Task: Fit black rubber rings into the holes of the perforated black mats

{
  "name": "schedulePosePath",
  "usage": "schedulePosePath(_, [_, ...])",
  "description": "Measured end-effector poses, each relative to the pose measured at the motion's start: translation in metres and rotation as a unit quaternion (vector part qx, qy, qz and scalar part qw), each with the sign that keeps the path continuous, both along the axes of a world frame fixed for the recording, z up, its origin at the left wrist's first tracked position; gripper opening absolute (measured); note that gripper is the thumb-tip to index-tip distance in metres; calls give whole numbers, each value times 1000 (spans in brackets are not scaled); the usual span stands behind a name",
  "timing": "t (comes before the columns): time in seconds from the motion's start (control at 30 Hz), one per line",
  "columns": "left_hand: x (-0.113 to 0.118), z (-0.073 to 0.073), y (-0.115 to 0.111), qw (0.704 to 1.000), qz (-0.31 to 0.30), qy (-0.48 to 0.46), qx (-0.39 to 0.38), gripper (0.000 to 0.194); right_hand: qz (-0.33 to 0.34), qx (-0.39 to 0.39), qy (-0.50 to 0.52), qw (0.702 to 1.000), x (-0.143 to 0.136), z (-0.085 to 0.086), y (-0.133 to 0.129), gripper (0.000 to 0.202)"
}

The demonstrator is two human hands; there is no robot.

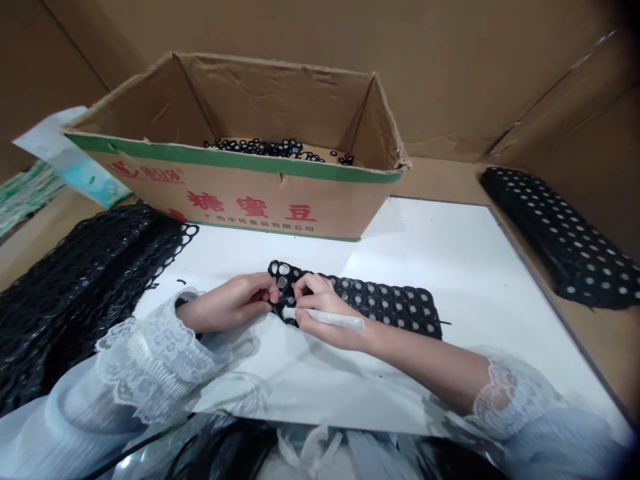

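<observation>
A: Position of the work?

B: Dotted black sheet lies on the white table; taken as landmark. Carton stands behind it, with loose black rings inside. Pile of black ring mesh well off to the sheet's left; dotted bundle well apart to its right.

A: State of the hands?

B: Both at the sheet's left end, close together. Right hand: closed round a white pen-like tool, thumb and forefinger bent down to the sheet. Left hand: fingers curled, tips drawn in at the sheet's end. Whether they pinch the edge or a single ring, cannot tell (the fingers themselves hide the contact).

A: Step in hand, as judged?

B: Fine fingertip work on the rings at that end.

A: Notes for doing it well?

B: Brace the sheet with the left hand right beside the ring being worked, or it may slide. Short, light pressure; the mesh looks flexible and would likely pucker under a hard push. Tool tip angled away from the left fingertips. Right wrist lifted clear of the dotted rows on the sheet's right.
</observation>
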State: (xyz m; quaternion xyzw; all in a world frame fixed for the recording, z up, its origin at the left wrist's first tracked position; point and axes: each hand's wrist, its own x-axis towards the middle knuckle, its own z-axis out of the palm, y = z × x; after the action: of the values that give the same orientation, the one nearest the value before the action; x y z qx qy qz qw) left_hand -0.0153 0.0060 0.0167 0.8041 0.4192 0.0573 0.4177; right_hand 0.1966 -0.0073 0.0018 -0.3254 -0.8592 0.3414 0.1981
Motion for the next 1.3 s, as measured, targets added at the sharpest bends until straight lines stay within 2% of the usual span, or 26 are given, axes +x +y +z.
schedulePosePath(0.23, [-1,-2,-1,1000,-2,-12,12,8,-11,56,-35,998,-7,-3,-5,23])
schedulePosePath(0.67, [-2,-2,-1,1000,2,-7,9,6,-26,-9,20,999,-4,-2,-3,25])
schedulePosePath(0.97, [-2,-3,0,1000,2,-12,7,6,-30,6,25,999,-3,-4,-4,26])
schedulePosePath(1.2, [-1,-3,-1,1000,16,-9,8,8,-34,48,-12,998,-7,-4,-7,23])
schedulePosePath(1.3, [-2,-2,-1,1000,17,-9,11,8,-30,34,-7,999,-7,-4,-5,24])
